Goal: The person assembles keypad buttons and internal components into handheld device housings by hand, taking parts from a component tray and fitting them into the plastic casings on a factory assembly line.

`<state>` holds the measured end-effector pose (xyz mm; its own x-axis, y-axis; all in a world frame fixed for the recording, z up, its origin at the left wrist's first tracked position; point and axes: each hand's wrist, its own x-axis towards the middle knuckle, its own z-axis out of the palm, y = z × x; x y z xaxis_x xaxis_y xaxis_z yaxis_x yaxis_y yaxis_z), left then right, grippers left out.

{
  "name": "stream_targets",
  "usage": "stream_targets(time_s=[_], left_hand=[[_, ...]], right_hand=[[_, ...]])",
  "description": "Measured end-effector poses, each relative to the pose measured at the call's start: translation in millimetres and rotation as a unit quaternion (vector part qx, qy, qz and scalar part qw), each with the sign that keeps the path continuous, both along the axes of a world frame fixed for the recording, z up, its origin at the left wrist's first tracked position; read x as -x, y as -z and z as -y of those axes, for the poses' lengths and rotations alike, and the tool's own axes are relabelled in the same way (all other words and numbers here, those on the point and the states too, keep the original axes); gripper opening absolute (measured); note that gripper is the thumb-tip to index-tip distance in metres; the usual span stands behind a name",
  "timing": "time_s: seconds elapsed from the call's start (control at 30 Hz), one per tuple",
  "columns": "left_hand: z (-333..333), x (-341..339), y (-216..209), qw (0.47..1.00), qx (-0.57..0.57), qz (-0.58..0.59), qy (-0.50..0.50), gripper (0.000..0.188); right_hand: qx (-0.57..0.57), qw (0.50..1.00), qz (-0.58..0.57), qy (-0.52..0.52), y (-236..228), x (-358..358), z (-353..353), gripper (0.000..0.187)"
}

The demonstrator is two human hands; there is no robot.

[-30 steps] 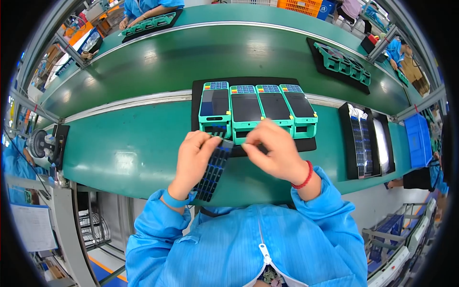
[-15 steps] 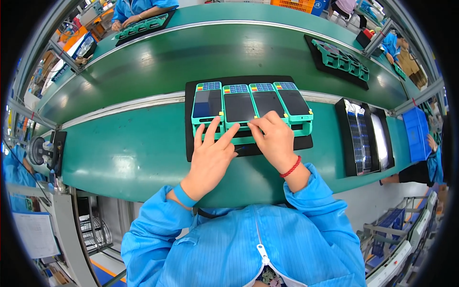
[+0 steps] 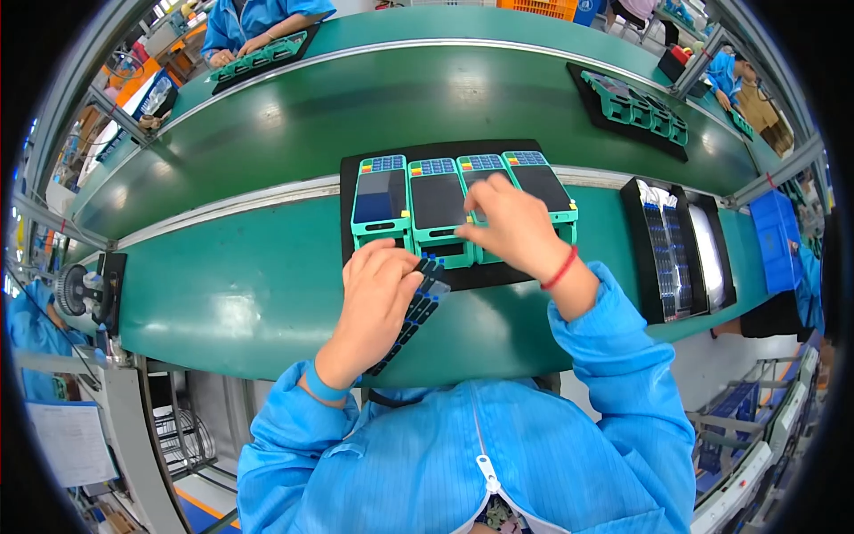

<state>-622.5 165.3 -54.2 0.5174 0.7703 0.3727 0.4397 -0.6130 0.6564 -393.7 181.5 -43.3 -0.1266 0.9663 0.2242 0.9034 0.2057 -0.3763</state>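
Observation:
My left hand is closed on a strip of small black pieces with blue tabs, which slants down toward me. Before me, several green-framed card terminals with dark screens and coloured keypads lie side by side on a black foam tray. The second terminal's lower edge bears a narrow black piece. My right hand hovers over the third terminal, partly hiding it, its thumb apart from the curled fingers. I see nothing between them.
At right stands a black box with more strips, beside a blue bin. Across the green bench, another tray holds green frames. A co-worker handles frames at upper left. A small fan stands at the left edge.
My left hand has drawn back from the terminals and now shows the strip in its grip. My right hand has lifted off the second terminal's lower edge. The tray has shifted slightly left.

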Motion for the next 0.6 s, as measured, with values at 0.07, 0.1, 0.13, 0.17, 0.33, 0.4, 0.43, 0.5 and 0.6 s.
stream_targets(time_s=[0.07, 0.1, 0.13, 0.17, 0.33, 0.4, 0.43, 0.5, 0.6], left_hand=[[1, 1, -4, 1.000, 0.003, 0.016, -0.002, 0.009], [1, 1, -5, 1.000, 0.011, 0.024, 0.005, 0.008], [2, 0, -6, 0.999, 0.021, 0.031, 0.016, 0.008], [4, -2, -9, 0.999, 0.022, 0.030, 0.020, 0.008], [3, -16, -6, 0.998, 0.042, 0.049, 0.008, 0.011], [1, -16, -3, 0.994, 0.076, 0.062, -0.038, 0.011], [1, -17, -2, 0.999, 0.012, 0.032, -0.033, 0.009], [3, -24, 2, 0.994, -0.101, -0.046, -0.001, 0.010], [11, -46, 2, 0.982, -0.155, -0.096, 0.052, 0.013]], right_hand=[[0.067, 0.976, -0.188, -0.087, -10, -3, 18, 0.023], [0.138, 0.940, -0.291, -0.116, -17, -4, 25, 0.023], [0.202, 0.905, -0.353, -0.121, -25, -4, 33, 0.020], [0.208, 0.893, -0.379, -0.123, -24, -3, 39, 0.018], [-0.086, 0.952, -0.249, -0.156, -17, 12, 61, 0.008], [-0.137, 0.953, -0.231, -0.140, -22, 8, 72, 0.008], [-0.185, 0.947, -0.235, -0.114, -19, -2, 70, 0.008], [-0.214, 0.949, -0.228, 0.047, -7, -22, 64, 0.007], [-0.171, 0.948, -0.254, 0.086, 18, -30, 54, 0.006]])
